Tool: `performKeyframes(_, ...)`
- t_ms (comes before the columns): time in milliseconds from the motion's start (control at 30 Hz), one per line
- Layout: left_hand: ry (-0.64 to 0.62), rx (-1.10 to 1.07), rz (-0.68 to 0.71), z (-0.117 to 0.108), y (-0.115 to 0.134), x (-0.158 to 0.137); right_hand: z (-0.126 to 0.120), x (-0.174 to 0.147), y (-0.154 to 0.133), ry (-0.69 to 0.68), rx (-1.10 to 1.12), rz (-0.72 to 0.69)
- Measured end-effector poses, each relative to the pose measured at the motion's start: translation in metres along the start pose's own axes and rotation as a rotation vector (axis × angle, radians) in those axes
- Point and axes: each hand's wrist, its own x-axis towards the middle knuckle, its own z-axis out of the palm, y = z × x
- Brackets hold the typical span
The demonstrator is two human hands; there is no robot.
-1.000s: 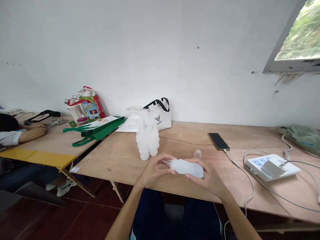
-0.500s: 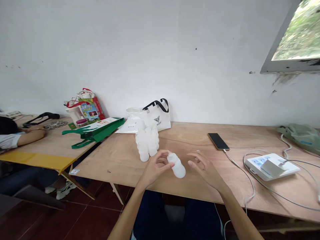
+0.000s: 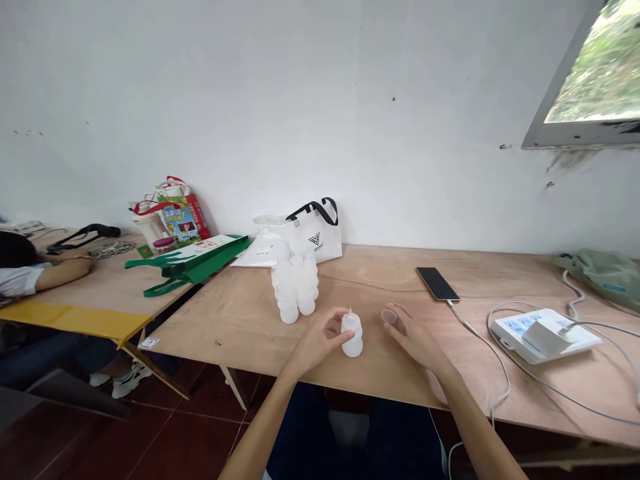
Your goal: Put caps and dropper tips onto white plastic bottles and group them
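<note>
My left hand (image 3: 327, 333) is closed around the upper side of a small translucent white squeeze bottle (image 3: 354, 343), which stands nearly upright and has a thin pointed nozzle on top. Between the fingertips of my right hand (image 3: 407, 333) is a small clear round cap (image 3: 389, 316), held a short way to the right of the bottle. Behind my left hand stands a cluster of white bottles (image 3: 296, 290), packed close together; its rear is hard to make out against the white packaging.
A white bag with black handles (image 3: 327, 230) leans on the wall behind the cluster. To the right lie a plugged-in phone (image 3: 437, 284) and a white power strip (image 3: 545, 333) with cables. A green bag (image 3: 200, 263) lies left, near another person's arm (image 3: 65, 270).
The bottle has gone from leaning to nearly upright in my left hand, and its nozzle now points up. The clear cap now shows in my right hand.
</note>
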Motion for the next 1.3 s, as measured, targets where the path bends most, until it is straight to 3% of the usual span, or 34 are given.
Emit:
performKeyframes(233,-0.063,-0.031,-0.030,0.005,-0.007,0.000,-0.001,-0.007,-0.043,-0.206,-0.013,-0.086)
performKeyframes(667,-0.140,-0.035,-0.060,0.011,-0.010,-0.001,0.018,-0.008,-0.031,-0.264,0.060,-0.099)
performKeyframes(867,-0.140,0.019,-0.023,0.010,-0.008,0.000,0.024,-0.006,-0.040,-0.128,0.028,-0.049)
performKeyframes(1000,-0.097,0.072,0.006,0.009,-0.007,0.001,0.025,-0.006,-0.045,-0.132,0.042,-0.053)
performKeyframes(1167,-0.147,0.051,-0.014,0.010,-0.002,-0.001,0.027,-0.005,-0.042,-0.155,0.156,-0.012)
performKeyframes(1300,-0.096,0.047,-0.044,0.010,-0.002,-0.002,0.021,-0.002,-0.037,-0.028,0.320,0.037)
